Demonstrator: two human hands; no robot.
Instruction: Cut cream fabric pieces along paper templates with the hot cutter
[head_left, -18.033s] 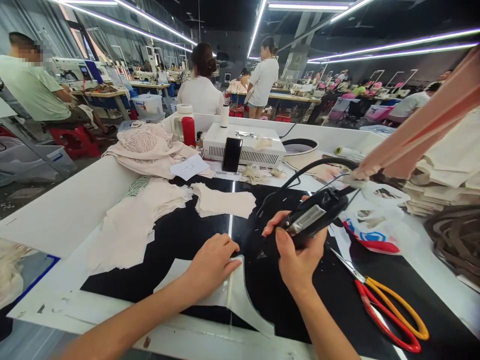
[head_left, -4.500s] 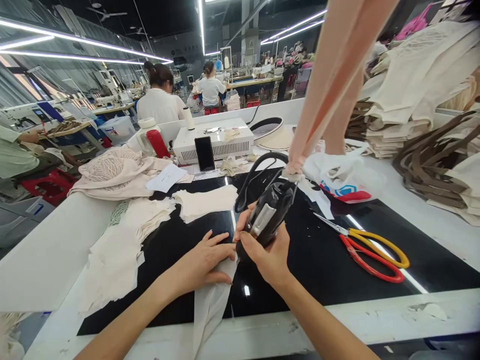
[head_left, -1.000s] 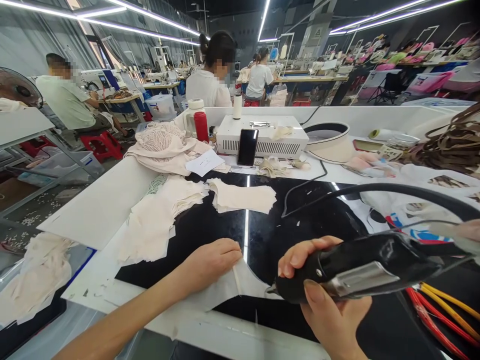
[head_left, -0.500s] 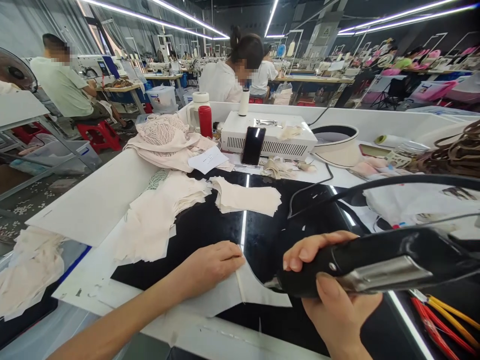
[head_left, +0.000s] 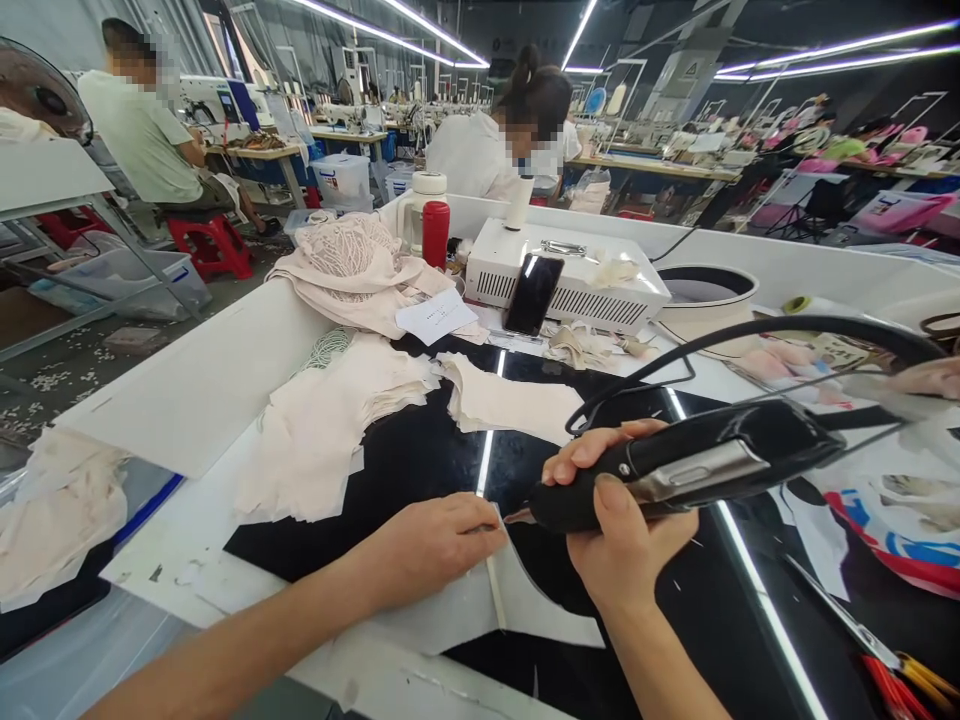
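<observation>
My left hand lies on a pale fabric piece at the front of the black work surface, its fingers pressed together near the fabric's upper edge. A narrow light strip runs down the fabric from beneath the fingertips. In my right hand is a black corded tool with a metal lever. The tool's thin tip points left and sits close to the left fingertips; whether it touches the fabric cannot be told. What the left fingers pinch is hidden.
Behind lie two pale fabric stacks, a phone leaning on a white box, and a red bottle. The tool's cable arches right. Pliers lie at right. People sit beyond the table.
The tool in my right hand has moved left and slightly up, its tip now nearer my left fingertips. The view has shifted, showing more of the right side.
</observation>
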